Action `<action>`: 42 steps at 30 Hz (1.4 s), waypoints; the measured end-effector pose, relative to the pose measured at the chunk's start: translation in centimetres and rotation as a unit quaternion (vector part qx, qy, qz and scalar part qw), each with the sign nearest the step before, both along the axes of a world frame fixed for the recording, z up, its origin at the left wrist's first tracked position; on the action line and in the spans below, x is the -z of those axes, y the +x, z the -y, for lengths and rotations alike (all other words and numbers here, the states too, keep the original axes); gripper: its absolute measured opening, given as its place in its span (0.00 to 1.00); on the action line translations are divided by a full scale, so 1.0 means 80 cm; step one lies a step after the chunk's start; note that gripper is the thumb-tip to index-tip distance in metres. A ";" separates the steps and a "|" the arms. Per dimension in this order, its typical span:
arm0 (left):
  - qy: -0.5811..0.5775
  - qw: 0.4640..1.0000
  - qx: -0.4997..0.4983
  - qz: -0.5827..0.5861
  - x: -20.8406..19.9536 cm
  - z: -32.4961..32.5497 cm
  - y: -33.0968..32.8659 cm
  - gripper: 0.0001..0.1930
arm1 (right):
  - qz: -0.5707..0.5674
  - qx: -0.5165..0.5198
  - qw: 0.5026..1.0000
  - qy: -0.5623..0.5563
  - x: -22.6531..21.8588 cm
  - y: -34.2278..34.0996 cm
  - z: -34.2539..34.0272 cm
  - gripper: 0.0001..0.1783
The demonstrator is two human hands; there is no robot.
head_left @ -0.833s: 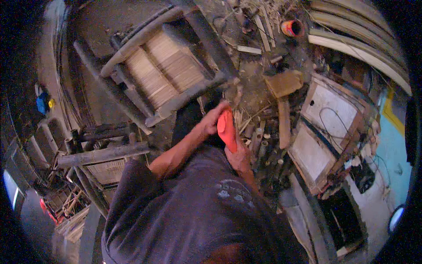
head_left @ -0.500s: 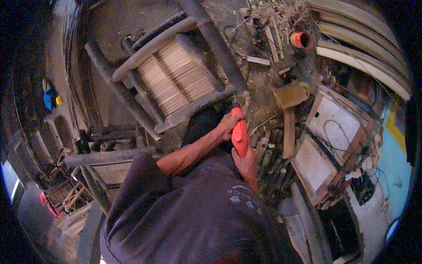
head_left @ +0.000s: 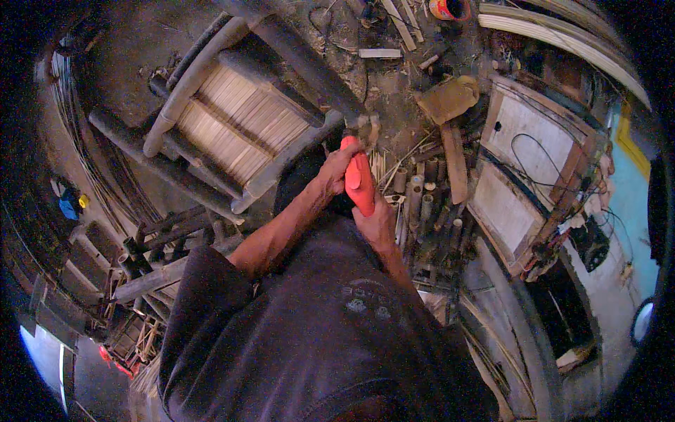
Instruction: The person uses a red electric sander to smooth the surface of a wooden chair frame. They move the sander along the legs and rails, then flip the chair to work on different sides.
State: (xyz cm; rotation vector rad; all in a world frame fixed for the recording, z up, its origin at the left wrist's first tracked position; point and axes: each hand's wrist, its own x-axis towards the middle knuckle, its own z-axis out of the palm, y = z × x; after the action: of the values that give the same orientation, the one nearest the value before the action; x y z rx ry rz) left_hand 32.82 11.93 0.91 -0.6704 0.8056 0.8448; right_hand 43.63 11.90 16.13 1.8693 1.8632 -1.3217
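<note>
Both hands grip an orange-handled tool (head_left: 358, 179) in front of my chest. My left hand (head_left: 335, 171) wraps its upper part and my right hand (head_left: 377, 222) holds its lower end. The tool's tip meets the near end of a dark bamboo pole (head_left: 299, 60) that belongs to a bamboo chair frame (head_left: 235, 126) lying on the ground, with a panel of pale slats between its dark poles. What the tip is doing at the joint is hidden by my hands.
Short bamboo offcuts (head_left: 420, 193) and splinters litter the ground to the right. A wooden mallet (head_left: 450, 112) lies beyond them, an orange cup (head_left: 448, 8) at the top. White framed panels (head_left: 524, 158) stand right; stacked bamboo poles (head_left: 151, 260) lie left.
The view has shifted, so the chair frame and my hands now sit higher and nearer the middle. The orange tool has swung from tilted to nearly upright against the pole end.
</note>
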 end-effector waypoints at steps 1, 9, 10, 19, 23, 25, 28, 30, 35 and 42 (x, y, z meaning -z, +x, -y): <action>-0.014 1.000 0.004 -0.010 -0.018 -0.012 -0.007 0.13 | 0.007 0.001 1.000 -0.002 0.002 0.000 -0.004 0.30; -0.032 0.999 0.017 -0.019 -0.025 -0.028 -0.002 0.14 | -0.010 0.010 0.999 0.036 0.008 0.008 -0.010 0.29; -0.026 0.999 0.023 -0.022 -0.019 -0.026 -0.001 0.14 | -0.005 0.016 1.000 0.024 0.007 0.006 -0.012 0.29; -0.016 0.999 0.031 0.013 0.027 -0.011 0.013 0.15 | 0.023 0.005 1.000 -0.003 0.017 0.011 -0.014 0.29; -0.009 0.999 0.035 0.001 0.004 -0.021 0.002 0.16 | 0.021 0.029 0.999 0.013 0.011 0.001 -0.016 0.27; -0.014 0.998 0.056 -0.032 -0.017 -0.029 -0.013 0.16 | 0.034 0.030 0.999 -0.002 0.011 -0.001 -0.017 0.25; -0.004 0.998 0.055 -0.023 -0.006 -0.024 -0.015 0.15 | 0.048 0.006 0.999 -0.012 0.006 -0.011 -0.020 0.22; -0.004 0.998 0.056 -0.015 -0.002 -0.023 -0.016 0.14 | 0.035 -0.004 0.999 -0.004 0.003 -0.013 -0.024 0.28; -0.010 0.998 0.057 -0.038 0.019 -0.031 -0.006 0.12 | 0.049 0.001 0.998 -0.039 0.002 -0.016 -0.040 0.29; -0.030 0.996 0.057 -0.063 -0.014 -0.058 -0.022 0.12 | 0.100 -0.007 0.993 -0.064 -0.005 -0.023 -0.060 0.24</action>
State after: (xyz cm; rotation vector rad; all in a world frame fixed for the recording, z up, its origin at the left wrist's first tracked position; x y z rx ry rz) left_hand 31.06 16.56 2.05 -0.6235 0.9765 0.7675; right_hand 41.76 16.72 16.51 1.8461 1.6499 -1.1712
